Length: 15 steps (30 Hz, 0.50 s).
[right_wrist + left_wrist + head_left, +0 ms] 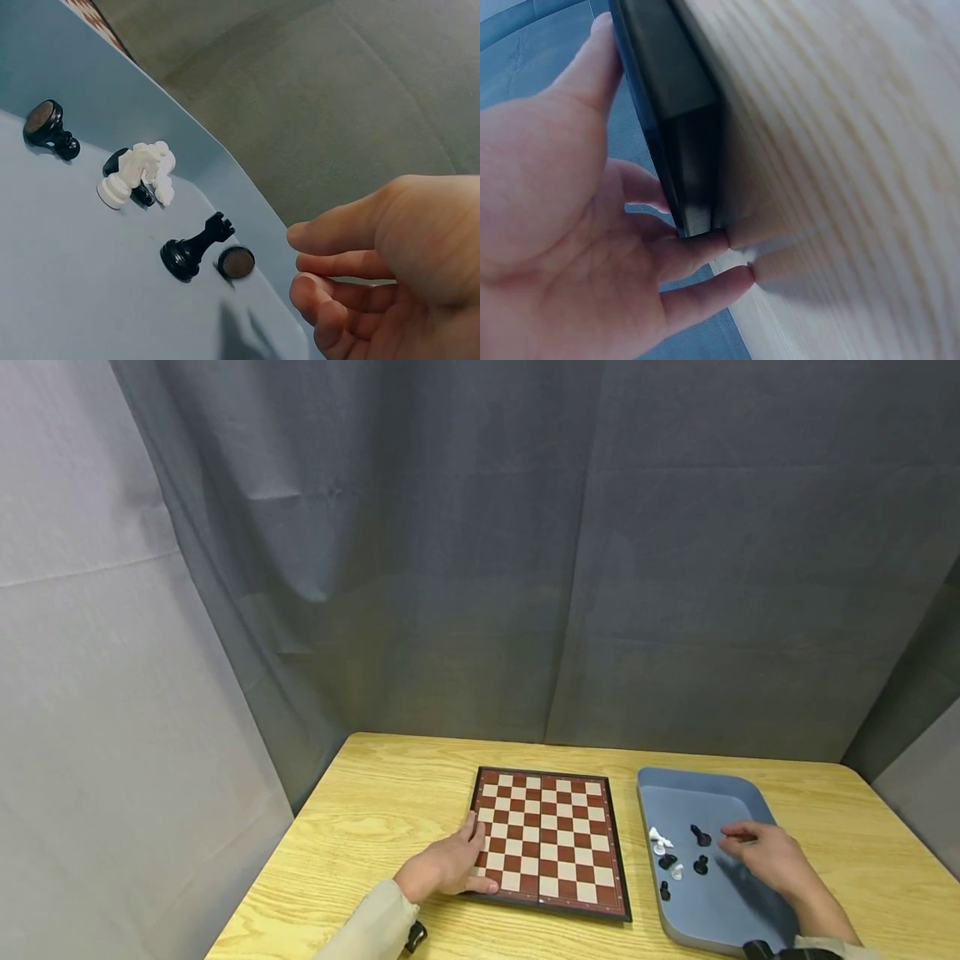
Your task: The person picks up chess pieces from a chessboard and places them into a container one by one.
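A brown-and-cream chessboard [573,822] with a dark frame lies flat on the table. My left hand [446,864] rests at its near left corner, thumb on top; in the left wrist view, fingertips touch the black side [686,165] and tabletop. To the right, my right hand [768,857] hovers over a blue-grey tray [693,789], fingers loosely bent, nothing visible between them. Inside the tray, a black rook [196,246] lies on its side near another black piece [237,262] showing its round base. White pieces [139,174] overlap a black one, and a black pawn [52,129] lies apart.
The light wooden table [397,802] has its far edge against a grey curtain [480,568]. A paler cloth [135,693] hangs on the left side. A narrow strip of tabletop separates board and tray, and the tray has raised walls.
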{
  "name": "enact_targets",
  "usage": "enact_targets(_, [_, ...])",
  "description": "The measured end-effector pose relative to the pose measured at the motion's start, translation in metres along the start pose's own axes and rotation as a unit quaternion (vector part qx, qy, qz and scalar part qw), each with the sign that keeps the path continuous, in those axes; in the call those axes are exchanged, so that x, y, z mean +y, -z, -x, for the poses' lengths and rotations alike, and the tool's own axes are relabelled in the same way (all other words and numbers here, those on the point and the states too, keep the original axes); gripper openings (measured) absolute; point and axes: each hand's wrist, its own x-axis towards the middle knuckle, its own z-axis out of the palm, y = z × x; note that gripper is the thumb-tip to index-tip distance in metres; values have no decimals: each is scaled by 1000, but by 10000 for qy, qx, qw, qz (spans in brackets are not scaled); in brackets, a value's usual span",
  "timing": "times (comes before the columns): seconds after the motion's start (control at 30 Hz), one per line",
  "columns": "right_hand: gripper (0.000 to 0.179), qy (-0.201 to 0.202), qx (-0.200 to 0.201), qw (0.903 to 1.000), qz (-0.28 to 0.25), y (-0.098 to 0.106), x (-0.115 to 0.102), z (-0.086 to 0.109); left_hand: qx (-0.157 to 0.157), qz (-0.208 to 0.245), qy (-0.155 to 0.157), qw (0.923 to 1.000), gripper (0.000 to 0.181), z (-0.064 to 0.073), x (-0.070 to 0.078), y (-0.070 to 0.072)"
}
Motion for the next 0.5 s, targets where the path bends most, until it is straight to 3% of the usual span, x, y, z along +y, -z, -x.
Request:
enact_targets(0.33, [40, 253, 191, 9995, 78, -5, -13, 3, 41, -36, 47, 10000, 97, 2, -3, 0])
enact_targets(0.5, [42, 388, -8, 9991, 186, -8, -18, 3, 41, 69, 29, 10000, 97, 1, -2, 0])
